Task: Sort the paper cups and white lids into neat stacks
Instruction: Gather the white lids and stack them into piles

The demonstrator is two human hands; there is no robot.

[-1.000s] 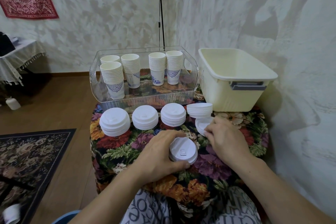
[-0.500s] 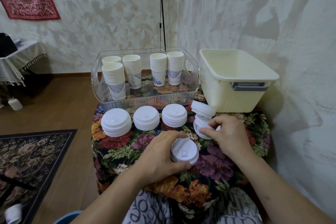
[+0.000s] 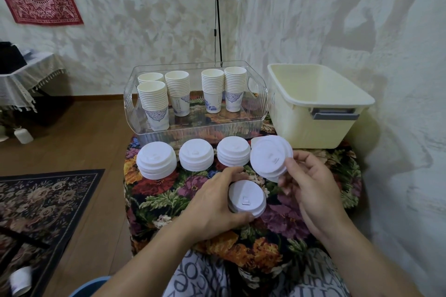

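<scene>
My left hand (image 3: 212,202) curls round a short stack of white lids (image 3: 247,198) resting on the floral cloth. My right hand (image 3: 307,182) pinches another stack of white lids (image 3: 269,158), lifted and tilted toward me. Three lid stacks stand in a row behind: left (image 3: 156,159), middle (image 3: 196,155), right (image 3: 233,151). Several stacks of paper cups (image 3: 154,103) stand inside a clear plastic tray (image 3: 263,106) at the back.
A cream plastic tub (image 3: 321,108) with a grey handle stands at the back right, close to the wall. The small table (image 3: 169,190) drops off to wooden floor and a dark rug on the left. A black cord hangs behind the tray.
My right hand has gathered the rightmost lids off the cloth and raised them, tilted, above the table. My left hand still holds its stack in place.
</scene>
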